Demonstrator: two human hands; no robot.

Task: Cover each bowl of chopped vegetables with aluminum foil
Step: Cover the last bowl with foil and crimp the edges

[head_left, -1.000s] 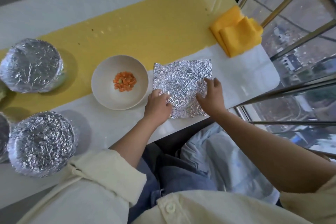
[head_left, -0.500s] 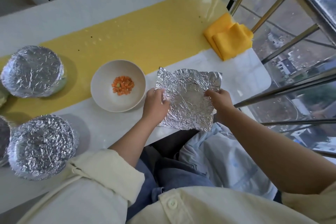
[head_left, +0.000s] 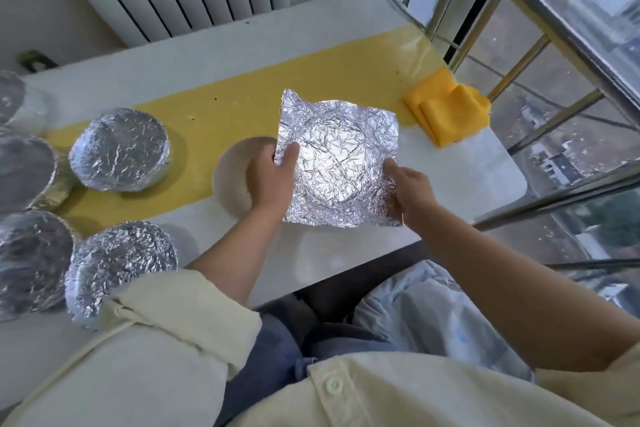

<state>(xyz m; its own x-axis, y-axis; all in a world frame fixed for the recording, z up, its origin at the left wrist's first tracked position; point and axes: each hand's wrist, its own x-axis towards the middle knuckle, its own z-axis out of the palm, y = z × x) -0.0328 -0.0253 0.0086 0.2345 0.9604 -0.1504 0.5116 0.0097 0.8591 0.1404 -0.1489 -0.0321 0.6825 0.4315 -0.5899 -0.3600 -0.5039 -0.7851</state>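
Fingers (head_left: 291, 155) of left hand (head_left: 268, 178) and right hand (head_left: 411, 188) pinch foil sheet (head_left: 337, 163) by opposite edges, raised just right of uncovered bowl (head_left: 228, 163).
Best approach, judged: centre sheet over bowl rim, lower flat, crimp edges evenly.

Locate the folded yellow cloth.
In the head view, the yellow cloth lies far right on the table, just right of the raised foil sheet.

Silver crinkled foil sheet (head_left: 337, 163); white bowl (head_left: 231, 180); white worktop (head_left: 346, 253) with yellow stripe (head_left: 225, 114); yellow cloth (head_left: 448, 107).
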